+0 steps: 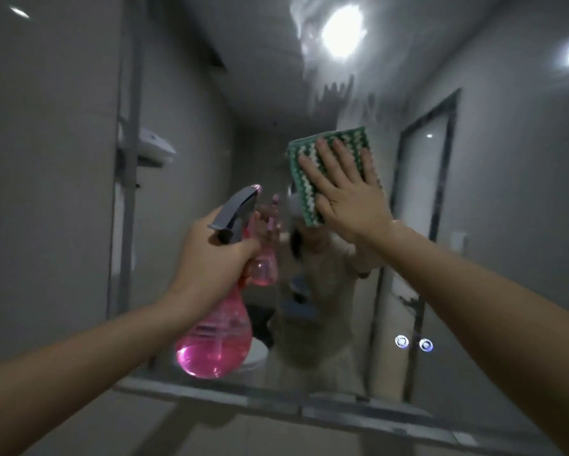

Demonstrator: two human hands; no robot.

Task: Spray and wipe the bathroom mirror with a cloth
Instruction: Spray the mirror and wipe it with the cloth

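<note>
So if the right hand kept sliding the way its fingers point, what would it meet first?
Probably the running spray streaks on the mirror above; the right hand presses the cloth flat, fingers pointing upward.

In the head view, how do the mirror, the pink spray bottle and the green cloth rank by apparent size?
1. mirror, far the largest.
2. pink spray bottle; it is nearer the camera, so its lead over the cloth is unsure.
3. green cloth, partly covered by the right hand.

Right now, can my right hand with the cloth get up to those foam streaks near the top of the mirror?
Probably yes: the right hand presses the cloth flat just below the foam streaks, with only bare mirror between.
</note>
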